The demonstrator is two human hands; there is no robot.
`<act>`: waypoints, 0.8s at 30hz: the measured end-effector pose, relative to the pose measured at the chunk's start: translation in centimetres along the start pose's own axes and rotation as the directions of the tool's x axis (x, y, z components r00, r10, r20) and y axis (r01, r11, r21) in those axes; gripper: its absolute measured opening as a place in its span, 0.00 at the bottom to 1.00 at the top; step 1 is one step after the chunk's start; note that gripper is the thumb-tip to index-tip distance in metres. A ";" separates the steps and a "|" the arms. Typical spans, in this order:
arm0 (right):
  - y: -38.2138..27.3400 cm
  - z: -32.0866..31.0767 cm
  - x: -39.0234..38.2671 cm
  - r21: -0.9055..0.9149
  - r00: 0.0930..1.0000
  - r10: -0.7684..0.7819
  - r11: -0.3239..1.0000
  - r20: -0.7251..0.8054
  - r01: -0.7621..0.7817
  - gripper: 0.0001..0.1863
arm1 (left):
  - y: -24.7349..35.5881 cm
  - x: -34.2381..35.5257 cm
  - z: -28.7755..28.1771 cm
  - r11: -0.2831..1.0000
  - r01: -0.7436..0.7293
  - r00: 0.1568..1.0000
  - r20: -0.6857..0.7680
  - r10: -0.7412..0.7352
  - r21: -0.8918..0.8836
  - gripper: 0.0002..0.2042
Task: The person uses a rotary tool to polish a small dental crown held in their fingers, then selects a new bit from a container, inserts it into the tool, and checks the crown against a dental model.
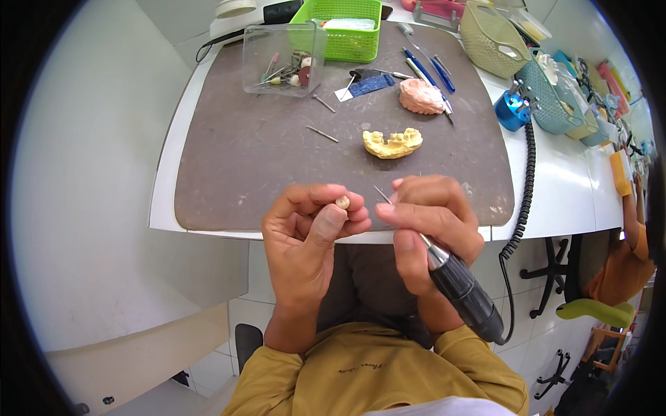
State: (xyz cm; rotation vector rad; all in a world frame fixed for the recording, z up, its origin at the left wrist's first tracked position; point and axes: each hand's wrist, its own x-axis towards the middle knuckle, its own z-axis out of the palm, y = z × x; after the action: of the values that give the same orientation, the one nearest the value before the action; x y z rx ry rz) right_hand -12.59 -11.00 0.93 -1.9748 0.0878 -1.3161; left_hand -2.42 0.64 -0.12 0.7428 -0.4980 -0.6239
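Note:
My left hand (305,249) pinches a small cream tooth-shaped piece (343,202) between thumb and fingers, near the table's front edge. My right hand (433,225) grips a black rotary handpiece (454,288) with a steel nose; its thin bur (381,194) points up and left, a short gap to the right of the small piece. Beyond my hands lie a yellow dental cast (393,148) with several teeth and a pink plaster model (420,96). Loose metal burs (322,134) rest on the brown mat (243,166).
A clear box of burs (283,73), a green basket (334,45) and pens (433,76) are at the back. Right are a blue holder (513,111), a coiled cable (528,180) and mesh baskets (489,41). A co-worker in orange (610,274) sits at far right.

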 end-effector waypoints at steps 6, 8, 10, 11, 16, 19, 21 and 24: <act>-0.3 1.5 -0.7 0.171 0.991 -0.053 0.982 -0.124 0.074 0.13 | 0.0 0.0 0.0 0.999 -0.004 1.000 0.013 0.004 -0.033 0.06; -0.4 1.6 -0.7 0.172 0.994 -0.077 0.981 -0.077 0.089 0.13 | 0.0 -0.1 -0.1 0.999 -0.012 1.000 0.005 0.013 -0.029 0.05; -0.3 1.5 -0.8 0.159 0.993 -0.090 0.982 -0.078 0.102 0.12 | -0.2 0.0 0.0 1.000 -0.027 1.000 -0.011 0.027 -0.008 0.05; -0.2 1.5 -0.8 0.149 0.991 -0.104 0.982 -0.080 0.115 0.12 | -0.2 0.0 0.0 1.000 -0.025 1.000 -0.011 0.025 -0.010 0.05; -0.4 1.5 -0.7 0.157 0.995 -0.084 0.984 -0.050 0.090 0.11 | -0.1 0.0 0.1 0.999 -0.036 0.999 -0.007 0.036 0.006 0.04; -0.4 1.5 -0.6 0.176 0.997 -0.067 0.982 -0.048 0.074 0.12 | -0.1 0.0 0.0 0.999 -0.042 0.999 0.008 0.042 -0.003 0.05; -0.4 1.6 -0.6 0.183 0.997 -0.062 0.981 -0.050 0.070 0.12 | -0.2 0.0 0.0 0.999 -0.044 0.999 0.011 0.044 -0.008 0.05; -0.3 1.7 -0.7 0.186 0.997 -0.058 0.980 -0.052 0.067 0.13 | -0.2 0.0 0.0 0.999 -0.048 0.999 0.014 0.048 -0.002 0.05</act>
State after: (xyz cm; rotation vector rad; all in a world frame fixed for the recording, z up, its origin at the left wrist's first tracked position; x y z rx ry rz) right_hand -11.66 -9.57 0.30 -1.8008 -0.0742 -1.3590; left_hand -2.48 0.51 -0.21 0.7233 -0.5270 -0.5847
